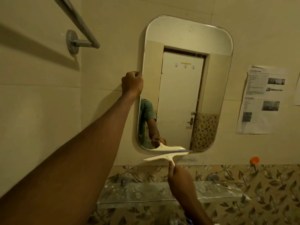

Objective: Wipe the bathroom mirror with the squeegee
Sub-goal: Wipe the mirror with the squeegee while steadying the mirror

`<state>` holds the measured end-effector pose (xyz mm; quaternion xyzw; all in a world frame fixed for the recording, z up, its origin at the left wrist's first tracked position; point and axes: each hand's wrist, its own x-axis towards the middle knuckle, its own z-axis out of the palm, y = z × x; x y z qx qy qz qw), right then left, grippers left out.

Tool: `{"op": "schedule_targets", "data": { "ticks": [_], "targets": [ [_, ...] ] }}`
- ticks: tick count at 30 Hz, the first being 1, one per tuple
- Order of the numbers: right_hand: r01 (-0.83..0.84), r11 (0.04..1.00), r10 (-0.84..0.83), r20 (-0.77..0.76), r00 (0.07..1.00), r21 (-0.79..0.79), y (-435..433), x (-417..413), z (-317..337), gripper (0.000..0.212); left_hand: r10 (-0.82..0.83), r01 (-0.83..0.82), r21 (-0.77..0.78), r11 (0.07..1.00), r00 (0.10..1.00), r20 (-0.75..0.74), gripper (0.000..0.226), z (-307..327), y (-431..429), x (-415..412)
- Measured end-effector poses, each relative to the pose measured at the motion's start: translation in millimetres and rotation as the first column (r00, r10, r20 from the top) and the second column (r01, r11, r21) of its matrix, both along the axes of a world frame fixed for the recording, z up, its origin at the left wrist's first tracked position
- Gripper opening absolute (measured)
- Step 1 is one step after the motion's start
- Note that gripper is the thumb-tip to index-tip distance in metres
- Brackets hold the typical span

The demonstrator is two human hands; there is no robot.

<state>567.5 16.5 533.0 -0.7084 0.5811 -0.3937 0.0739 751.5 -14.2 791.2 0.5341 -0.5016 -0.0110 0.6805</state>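
While our left hand (132, 82) rests clenched in a fist against the mirror's (185, 88) left edge, our right hand (179, 177) pinches the squeegee (165, 156) by its handle, fingers wrapped round it. Its blade sits tilted just at the mirror's bottom rim, the right tip touching the glass edge and the left end hanging below on the wall. We judge a stroke is ending; the next should start level at the top corner, blade flat, overlapping passes. Below, the shelf (146, 192) crowds our wrist. Left, the towel bar (78, 21) stands well apart; right, the papers (259, 101) lie near.
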Motion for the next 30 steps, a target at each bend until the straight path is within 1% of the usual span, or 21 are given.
{"op": "schedule_targets", "data": {
  "ticks": [2, 3, 4, 5, 7, 8, 9, 10, 13, 15, 18, 22, 25, 27, 29, 30],
  "targets": [
    [-0.014, 1.000, 0.014, 0.016, 1.000, -0.027, 3.4, -9.5, 11.6, 0.050, -0.001, 0.001, -0.002, 1.000, 1.000, 0.000, 0.030, -0.5, -1.2, 0.6],
    [-0.023, 0.998, 0.027, 0.075, 0.997, -0.055, 4.6, -12.7, 20.8, 0.050, 0.002, -0.002, -0.006, 1.000, 1.000, 0.003, 0.029, -0.4, -1.9, 0.7],
    [-0.033, 0.997, 0.045, 0.175, 0.983, -0.071, 4.2, -14.9, 31.5, 0.052, 0.006, -0.006, -0.010, 1.000, 1.000, 0.004, 0.029, -0.4, -2.2, 0.7],
    [-0.048, 0.997, 0.067, 0.308, 0.949, -0.068, 2.5, -15.8, 42.9, 0.053, 0.012, -0.012, -0.013, 1.000, 1.000, 0.005, 0.029, -0.2, -2.2, 0.3],
    [-0.101, 0.995, 0.095, 0.569, 0.817, -0.022, -2.1, -13.4, 64.4, 0.051, 0.019, -0.019, -0.010, 1.000, 1.000, 0.002, 0.030, 0.0, -2.5, -0.9],
    [-0.131, 0.991, 0.101, 0.657, 0.747, -0.004, -4.2, -10.6, 71.8, 0.049, 0.020, -0.020, -0.006, 1.000, 1.000, 0.000, 0.030, 0.2, -1.9, -2.1],
    [-0.137, 0.991, 0.100, 0.698, 0.709, -0.002, -8.2, -7.2, 75.3, 0.047, 0.021, -0.021, -0.001, 1.000, 1.000, -0.003, 0.029, 0.7, -1.3, -3.1],
    [-0.115, 0.993, 0.086, 0.712, 0.697, -0.008, -13.3, -3.2, 76.3, 0.046, 0.024, -0.024, 0.006, 1.000, 1.000, -0.007, 0.030, 1.4, -1.0, -3.5],
    [0.060, 0.997, -0.002, 0.721, 0.693, -0.054, -33.8, 2.2, 79.7, 0.053, 0.023, -0.022, 0.018, 1.000, 1.000, -0.018, 0.036, 3.8, -2.0, -1.6],
    [0.119, 0.990, -0.019, 0.746, 0.665, -0.081, -47.8, -3.1, 92.8, 0.054, 0.016, -0.015, 0.022, 1.000, 1.000, -0.019, 0.034, 4.1, -3.9, -0.2],
    [0.143, 0.980, 0.024, 0.801, 0.598, -0.137, -66.9, -15.3, 134.5, 0.051, 0.024, -0.024, 0.013, 1.000, 1.000, -0.001, 0.030, 2.2, -7.0, -1.1],
    [0.211, 0.955, 0.049, 0.816, 0.576, -0.207, -78.6, -19.4, 200.4, 0.045, 0.058, -0.058, -0.011, 0.998, 0.998, 0.030, 0.038, 0.0, -12.9, 1.1],
    [0.236, 0.943, 0.047, 0.797, 0.602, -0.233, -78.7, -20.7, 237.7, 0.046, 0.059, -0.059, -0.016, 0.998, 0.998, 0.038, 0.040, -0.4, -12.6, 1.0],
    [0.218, 0.939, 0.068, 0.762, 0.644, -0.267, -78.2, -24.0, 242.9, 0.046, 0.049, -0.049, -0.006, 0.999, 0.998, 0.039, 0.038, 0.1, -10.6, 0.8],
    [0.175, 0.934, 0.085, 0.666, 0.741, -0.313, -74.6, -24.4, 218.9, 0.044, 0.026, -0.026, 0.003, 1.000, 0.999, 0.038, 0.034, 1.4, -9.7, 2.5],
    [0.144, 0.931, 0.099, 0.611, 0.786, -0.335, -72.5, -23.0, 195.1, 0.044, 0.020, -0.021, 0.005, 1.000, 0.999, 0.038, 0.034, 2.1, -8.5, 3.3]
  ]
}}
